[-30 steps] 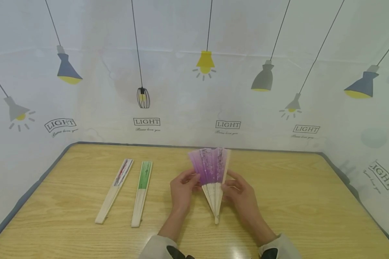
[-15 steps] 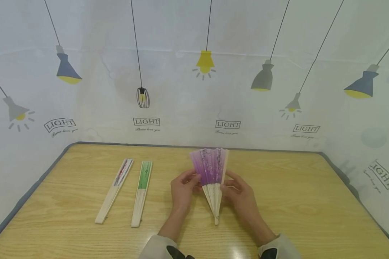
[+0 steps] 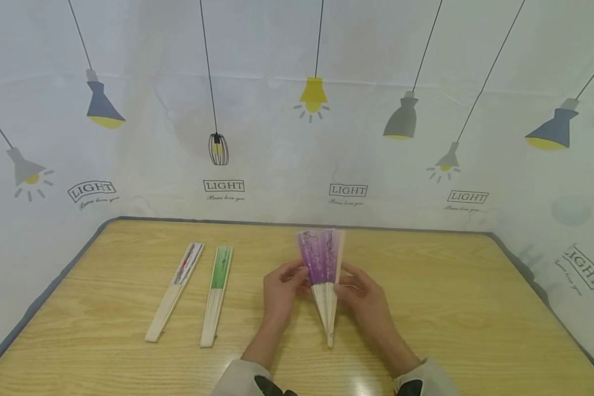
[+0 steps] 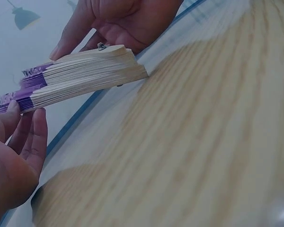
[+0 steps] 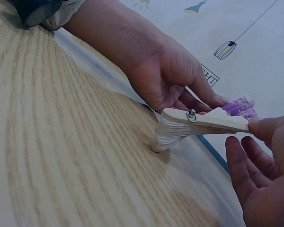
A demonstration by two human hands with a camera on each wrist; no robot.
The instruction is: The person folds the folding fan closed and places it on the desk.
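Between my hands is a purple folding fan (image 3: 320, 258) with pale wooden ribs, partly spread, its pivot end pointing toward me. My left hand (image 3: 280, 286) pinches the fan's left edge between thumb and fingers. On the other edge, my right hand (image 3: 363, 291) grips with thumb and fingers. In the left wrist view the stacked ribs (image 4: 85, 78) show side-on, the pivot end low near the tabletop. A metal ring (image 5: 191, 115) at the pivot shows in the right wrist view.
To the left lie two folded fans on the wooden table (image 3: 450, 308): a green one (image 3: 220, 269) and a white one with a dark and red print (image 3: 187, 267). A white cloth (image 3: 272, 154) printed with lamps stands behind the table.
The purple fan has narrowed as both hands moved slightly toward each other, folding its leaves closer. Its pivot end has shifted a little toward me. The other two fans have stayed put.
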